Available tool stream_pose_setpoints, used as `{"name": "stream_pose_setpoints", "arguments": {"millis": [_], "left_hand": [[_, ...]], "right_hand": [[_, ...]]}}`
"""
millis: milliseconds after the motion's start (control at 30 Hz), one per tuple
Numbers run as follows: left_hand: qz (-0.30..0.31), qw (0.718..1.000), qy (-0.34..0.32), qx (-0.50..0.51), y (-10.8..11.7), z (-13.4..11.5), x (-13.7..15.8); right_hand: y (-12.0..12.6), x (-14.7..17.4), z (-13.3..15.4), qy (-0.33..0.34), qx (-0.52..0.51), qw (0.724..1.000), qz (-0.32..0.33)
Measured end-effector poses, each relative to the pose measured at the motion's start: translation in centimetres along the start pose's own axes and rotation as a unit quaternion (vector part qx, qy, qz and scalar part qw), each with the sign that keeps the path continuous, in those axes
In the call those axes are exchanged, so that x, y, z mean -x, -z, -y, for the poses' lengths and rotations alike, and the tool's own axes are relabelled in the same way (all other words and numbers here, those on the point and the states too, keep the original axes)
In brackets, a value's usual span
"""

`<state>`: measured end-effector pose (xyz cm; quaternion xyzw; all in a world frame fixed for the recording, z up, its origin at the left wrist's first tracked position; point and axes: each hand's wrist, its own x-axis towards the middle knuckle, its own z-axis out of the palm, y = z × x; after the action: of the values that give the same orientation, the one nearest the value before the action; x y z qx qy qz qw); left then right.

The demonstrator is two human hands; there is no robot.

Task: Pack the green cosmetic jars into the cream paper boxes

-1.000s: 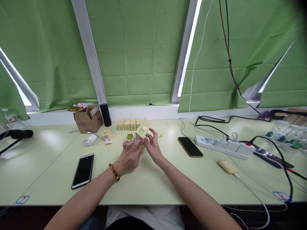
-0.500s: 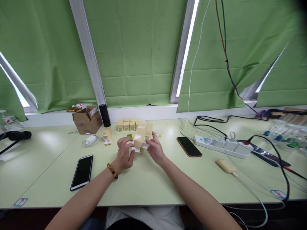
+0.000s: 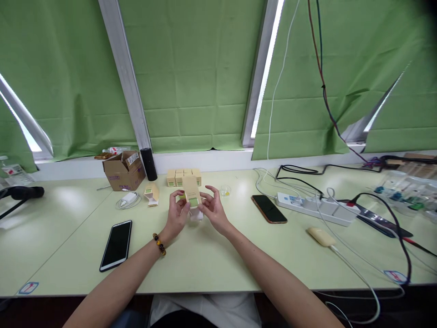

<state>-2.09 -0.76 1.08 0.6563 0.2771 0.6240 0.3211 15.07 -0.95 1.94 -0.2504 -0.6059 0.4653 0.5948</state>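
Note:
A small beige cardboard box [image 3: 191,190] with a green label stands upright between my hands, its lower flaps showing white. My left hand [image 3: 176,213] grips its left side with thumb and fingers. On the right side, my right hand [image 3: 215,211] pinches the lower edge with the thumb, its index finger raised apart from the box. Behind it, several closed beige boxes [image 3: 180,178] sit in a row. Something yellow-green [image 3: 182,195] shows partly behind my left fingers. Left of my hands lies another beige carton [image 3: 151,195], partly folded.
A white-framed phone [image 3: 116,245] lies at left and a dark phone [image 3: 269,209] at right. Farther right are a power strip [image 3: 317,208], cables and a beige mouse-shaped device [image 3: 321,237]. An open brown carton [image 3: 124,171], a black cylinder [image 3: 149,164] and a small clear dish [image 3: 225,191] stand toward the back.
The flat, opened-out carton has been squared into an upright box shape. My left hand has closed on its left side, and my right hand has shifted slightly left and down.

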Motion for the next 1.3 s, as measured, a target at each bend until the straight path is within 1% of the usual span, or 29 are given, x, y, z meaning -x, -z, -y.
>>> {"name": "stream_pose_setpoints", "arguments": {"millis": [100,167,267,333,433,500,567,600,667,733,800,867,1000,1067,1200,1300], "left_hand": [[-0.037,0.999,0.025,0.007,0.4,0.6,-0.5],[-0.049,0.997,0.052,0.009,0.8,1.1,-0.8],[-0.040,0.993,0.095,0.050,1.2,1.6,-1.0],[-0.030,0.993,0.088,0.071,1.2,1.6,-1.1],[-0.016,0.999,0.028,0.041,1.2,1.2,-0.8],[-0.014,0.999,-0.023,-0.025,1.3,0.9,-0.4],[-0.007,0.989,-0.092,-0.119,1.5,0.5,-0.1],[0.007,0.977,-0.136,-0.166,1.6,0.3,0.0],[0.049,0.940,-0.236,-0.243,1.8,0.0,0.0],[0.083,0.898,-0.324,-0.287,1.9,-0.2,-0.1],[0.084,0.867,-0.381,-0.310,1.9,-0.2,-0.1],[0.059,0.849,-0.407,-0.332,2.0,-0.1,0.0],[-0.013,0.820,-0.428,-0.379,2.2,0.1,0.4],[-0.024,0.810,-0.432,-0.395,2.3,0.0,0.5],[-0.030,0.801,-0.436,-0.408,2.3,-0.3,0.6],[-0.034,0.805,-0.428,-0.409,2.3,-0.4,0.7]], "right_hand": [[0.3,-0.2,-0.2,0.003,-0.021,1.000,-0.012],[0.5,-0.4,-0.5,-0.001,-0.021,1.000,-0.018],[0.6,-0.5,-0.9,-0.002,-0.010,1.000,-0.019],[0.5,-0.4,-1.0,0.007,0.008,1.000,-0.016],[0.4,-0.2,-0.5,0.050,0.081,0.995,-0.014],[0.3,-0.1,0.1,0.086,0.146,0.985,-0.019],[0.2,0.1,0.5,0.121,0.204,0.971,-0.028],[0.2,0.2,0.7,0.141,0.227,0.963,-0.029],[0.2,0.3,0.7,0.186,0.266,0.945,-0.028],[0.3,0.5,0.5,0.226,0.293,0.929,-0.028],[0.5,0.8,0.1,0.254,0.309,0.916,-0.029],[0.6,0.9,-0.4,0.270,0.321,0.908,-0.020],[0.9,0.9,-1.3,0.275,0.340,0.899,-0.014],[0.9,0.8,-1.6,0.293,0.342,0.893,-0.024],[0.9,0.6,-1.8,0.323,0.352,0.877,-0.049],[1.0,0.5,-1.6,0.338,0.349,0.872,-0.058]]}}
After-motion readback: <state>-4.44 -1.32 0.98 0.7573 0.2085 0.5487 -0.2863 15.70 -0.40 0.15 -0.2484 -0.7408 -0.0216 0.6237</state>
